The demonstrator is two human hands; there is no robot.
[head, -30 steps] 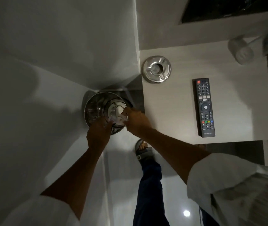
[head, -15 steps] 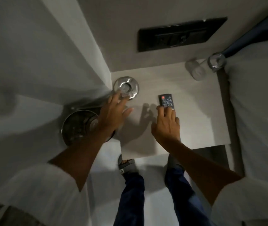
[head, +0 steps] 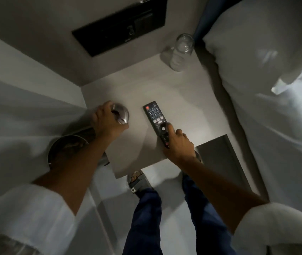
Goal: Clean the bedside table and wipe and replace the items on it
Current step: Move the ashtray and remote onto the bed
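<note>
The pale bedside table fills the middle of the head view. My left hand grips the round metal ashtray at the table's left edge, tilted up on its side. My right hand holds the near end of the black remote control, which lies lengthwise on the table. A clear drinking glass stands at the far right corner of the table.
A metal waste bin stands on the floor left of the table, partly under my left forearm. A bed with white sheets borders the table on the right. A black switch panel is on the wall behind. My sandalled foot is below the table's front edge.
Both hands left the bin and came onto the table. The left hand closed on the ashtray and tilted it; the right hand took hold of the remote's near end.
</note>
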